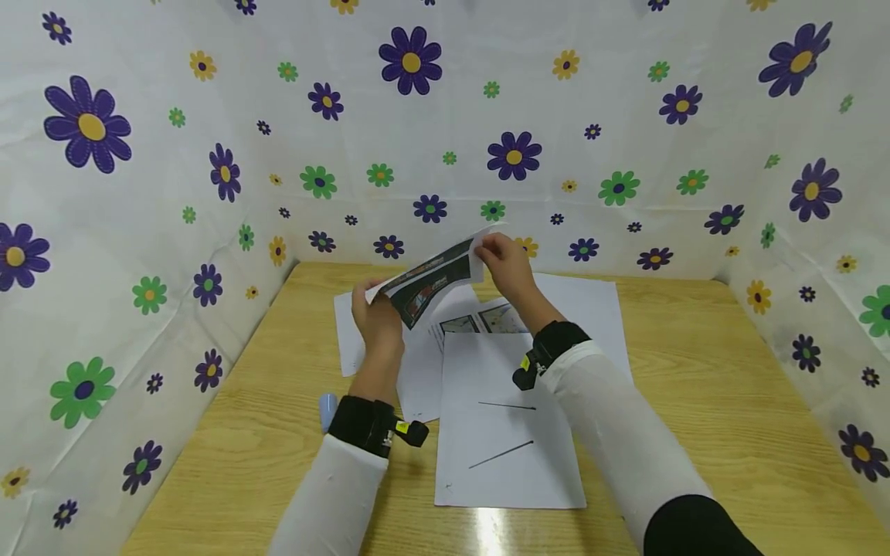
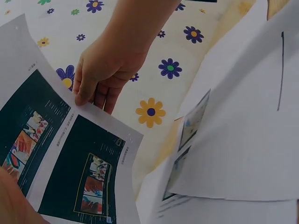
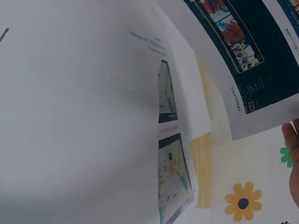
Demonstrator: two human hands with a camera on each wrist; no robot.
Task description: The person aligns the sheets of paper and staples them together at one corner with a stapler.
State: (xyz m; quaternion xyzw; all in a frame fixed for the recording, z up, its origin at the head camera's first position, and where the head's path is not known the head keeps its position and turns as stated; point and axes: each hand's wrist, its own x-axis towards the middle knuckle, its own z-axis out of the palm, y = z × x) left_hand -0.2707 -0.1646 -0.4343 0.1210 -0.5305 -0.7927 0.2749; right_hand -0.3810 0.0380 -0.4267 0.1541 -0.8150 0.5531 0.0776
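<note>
Item in hands: white paper sheet with dark green picture panels [image 1: 438, 287], raised off the table, bowed, part of its printed face towards the head camera.
Left hand: the left hand [image 1: 378, 324] grips the sheet's left end; the exact finger closure is partly hidden.
Right hand: the right hand [image 1: 511, 270] pinches the opposite end, thumb against the fingers at the margin, as the left wrist view shows.
Key relation: in the head view the sheet spans the gap between the hands, long axis rising from lower left to upper right; the right hand is the higher and farther one.
Loose page below: white page with two thin dark lines [image 1: 511, 483] lies flat, nearer the body, below and right of the raised sheet and apart from it. Its long axis runs roughly away from the body; the right wrist is nearer to it than the left.
Under that page: paper printed with pale pictures [image 1: 504, 318], partly covered; other white papers [image 1: 584, 309] spread round it.
Beside left wrist: light blue rounded object [image 1: 327, 411], partly hidden; identity unclear.
Surface: yellow wood-grain table [image 1: 730, 386].
Backdrop: white flower-printed cloth [image 1: 452, 108].
</note>
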